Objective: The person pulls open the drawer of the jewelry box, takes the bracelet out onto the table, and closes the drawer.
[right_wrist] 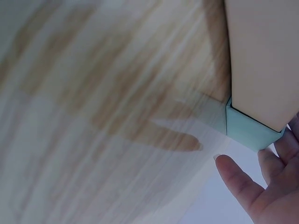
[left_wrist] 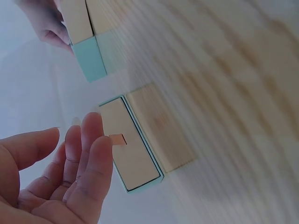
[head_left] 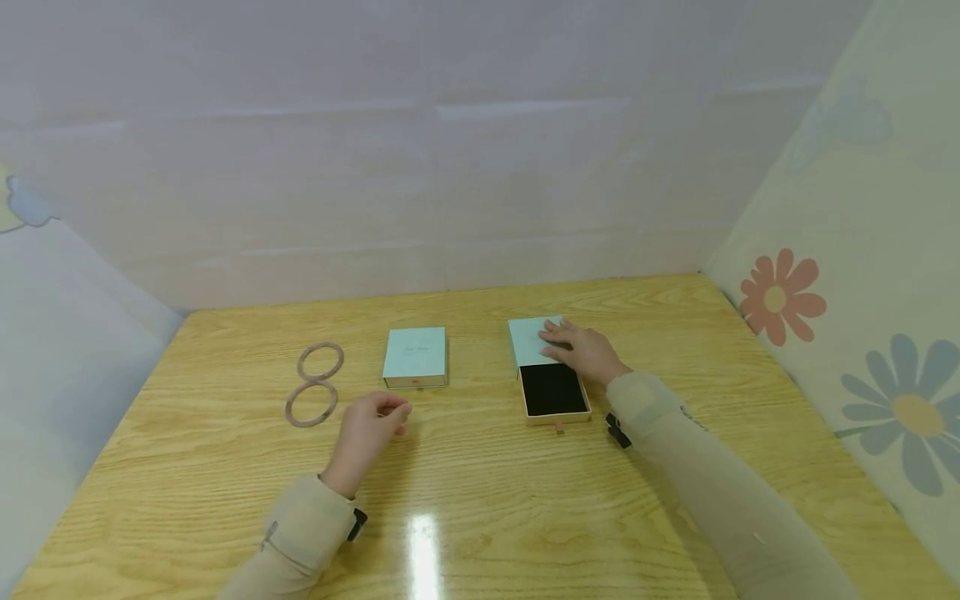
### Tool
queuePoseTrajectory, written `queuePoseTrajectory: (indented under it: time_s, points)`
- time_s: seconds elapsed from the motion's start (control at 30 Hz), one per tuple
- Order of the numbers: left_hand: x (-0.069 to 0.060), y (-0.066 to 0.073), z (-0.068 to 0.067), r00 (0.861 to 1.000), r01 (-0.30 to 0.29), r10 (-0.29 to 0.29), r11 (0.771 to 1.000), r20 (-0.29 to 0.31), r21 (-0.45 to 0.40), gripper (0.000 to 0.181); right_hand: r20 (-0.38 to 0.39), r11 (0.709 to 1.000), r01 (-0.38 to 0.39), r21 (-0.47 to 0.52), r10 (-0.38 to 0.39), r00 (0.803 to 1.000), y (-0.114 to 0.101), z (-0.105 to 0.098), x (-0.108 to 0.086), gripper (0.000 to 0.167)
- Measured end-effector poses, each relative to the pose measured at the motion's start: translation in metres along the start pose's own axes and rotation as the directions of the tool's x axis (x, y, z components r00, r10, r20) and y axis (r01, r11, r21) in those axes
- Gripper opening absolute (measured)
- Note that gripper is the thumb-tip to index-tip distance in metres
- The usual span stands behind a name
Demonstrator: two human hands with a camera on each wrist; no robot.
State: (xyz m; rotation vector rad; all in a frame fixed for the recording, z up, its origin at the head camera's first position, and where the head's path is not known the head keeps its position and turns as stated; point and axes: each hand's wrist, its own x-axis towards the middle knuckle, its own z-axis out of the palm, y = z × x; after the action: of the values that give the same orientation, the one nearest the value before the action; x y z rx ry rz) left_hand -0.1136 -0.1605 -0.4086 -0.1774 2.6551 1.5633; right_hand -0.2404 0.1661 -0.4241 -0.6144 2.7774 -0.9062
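My right hand [head_left: 588, 352] rests its fingers on the pale blue sleeve [head_left: 528, 340] of a drawer box. The box's tray [head_left: 555, 392], lined in black, is pulled out toward me. In the right wrist view the thumb [right_wrist: 238, 182] stays apart from the sleeve. My left hand [head_left: 367, 437] hovers over the table with loosely bent fingers and holds nothing. Just beyond it sits a second pale blue box [head_left: 416, 357], closed, its small ribbon tab [left_wrist: 118, 139] showing in the left wrist view.
Left of the closed box, two pinkish-brown rings, an upper one [head_left: 300, 365] and a lower one [head_left: 309, 424], lie nearly edge to edge on the wooden table [head_left: 480, 500]. A pale wall [head_left: 420, 208] stands behind, and a flower-patterned panel [head_left: 847, 275] borders the right side.
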Motion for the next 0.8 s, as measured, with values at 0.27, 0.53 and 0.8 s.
queuePoseTrajectory:
  time_s: [0.27, 0.53, 0.8]
  points:
    - [0.000, 0.002, 0.008, 1.000, -0.019, 0.019, 1.000, 0.006, -0.016, 0.017, 0.002, 1.000, 0.002, -0.005, -0.002, 1.000, 0.001, 0.000, 0.000, 0.047]
    - [0.000, 0.006, 0.011, 1.000, -0.014, 0.014, 1.000, 0.009, -0.021, 0.018, 0.007, 1.000, -0.006, -0.009, 0.006, 1.000, 0.002, 0.000, 0.001, 0.048]
    - [0.000, 0.007, 0.014, 1.000, -0.014, 0.014, 0.999, 0.017, -0.035, 0.017, -0.001, 1.000, -0.001, -0.005, 0.001, 1.000, 0.003, 0.001, 0.001, 0.047]
